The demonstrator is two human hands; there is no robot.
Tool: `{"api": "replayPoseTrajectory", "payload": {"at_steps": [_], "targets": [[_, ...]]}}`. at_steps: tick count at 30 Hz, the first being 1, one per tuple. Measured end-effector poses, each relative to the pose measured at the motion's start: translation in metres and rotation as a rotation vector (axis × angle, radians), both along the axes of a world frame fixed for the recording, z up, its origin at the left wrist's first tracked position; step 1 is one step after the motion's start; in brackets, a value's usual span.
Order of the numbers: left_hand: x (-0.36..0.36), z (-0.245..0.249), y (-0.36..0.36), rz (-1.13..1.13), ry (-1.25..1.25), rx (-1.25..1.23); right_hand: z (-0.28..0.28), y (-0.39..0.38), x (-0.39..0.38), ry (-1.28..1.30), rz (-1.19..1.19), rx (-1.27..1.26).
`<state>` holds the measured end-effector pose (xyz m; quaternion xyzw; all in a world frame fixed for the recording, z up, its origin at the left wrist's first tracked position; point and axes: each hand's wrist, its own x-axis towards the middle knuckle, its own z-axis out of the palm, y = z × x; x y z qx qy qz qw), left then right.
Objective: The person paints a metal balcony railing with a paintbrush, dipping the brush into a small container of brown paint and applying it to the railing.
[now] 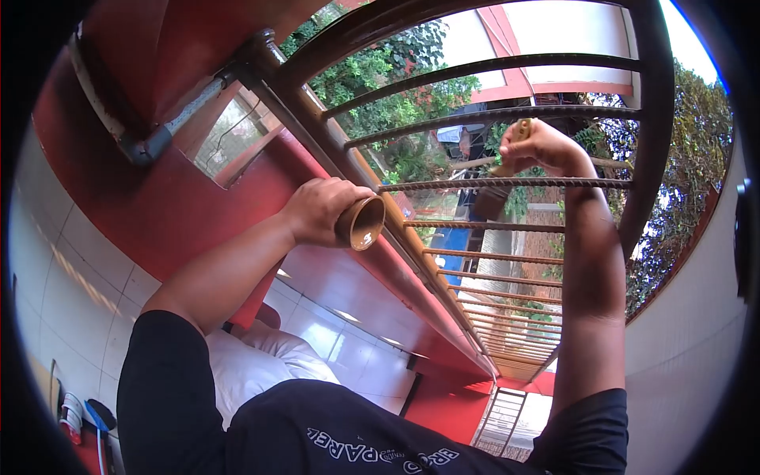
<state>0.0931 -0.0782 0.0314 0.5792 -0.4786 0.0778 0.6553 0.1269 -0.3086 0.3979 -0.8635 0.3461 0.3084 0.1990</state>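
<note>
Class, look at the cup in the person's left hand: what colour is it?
The cup is brown, inside and out; the head view shows it best.

Bright daylight comes from the open side beyond the metal railing (pixel 655 142); the sky (pixel 693 32) is nearly white, fringed blue. Glare whitens the floor tiles (pixel 328 340), a highlight glints inside the brown cup (pixel 366 223), and shadow darkens the right forearm (pixel 594 265). The paintbrush (pixel 492 202) looks blurred. Fisheye distortion curves the outer lines; corners fall to black.

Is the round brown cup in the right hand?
No, the left hand grips the cup; the right hand holds a flat brown brush.
</note>
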Motion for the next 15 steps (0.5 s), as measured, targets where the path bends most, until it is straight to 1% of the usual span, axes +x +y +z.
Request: {"api": "replayPoseTrajectory", "payload": {"at_steps": [1, 2, 4, 6, 7, 8, 13, 15], "targets": [[-0.001, 0.000, -0.001, -0.013, 0.012, -0.004, -0.009, 0.003, 0.001, 0.001, 0.007, -0.048], [0.000, -0.001, -0.001, -0.019, 0.023, -0.009, -0.019, -0.002, 0.000, 0.039, 0.000, -0.015], [0.002, -0.001, -0.001, -0.019, 0.032, -0.017, -0.020, -0.001, 0.006, 0.155, 0.026, -0.065], [0.001, -0.001, 0.000, -0.017, 0.031, -0.020, -0.005, -0.007, 0.013, 0.182, 0.020, -0.081], [0.000, -0.001, 0.001, -0.017, 0.033, -0.012, -0.003, -0.007, 0.011, 0.093, -0.026, -0.131], [0.001, -0.001, 0.001, -0.019, 0.033, -0.007, -0.004, -0.006, 0.007, -0.020, -0.014, -0.081], [-0.001, -0.001, -0.001, -0.022, 0.050, 0.003, 0.003, -0.002, 0.012, 0.109, -0.018, -0.055], [0.000, -0.001, -0.003, 0.004, 0.044, -0.001, -0.006, -0.003, 0.012, 0.047, 0.028, -0.104]]}}
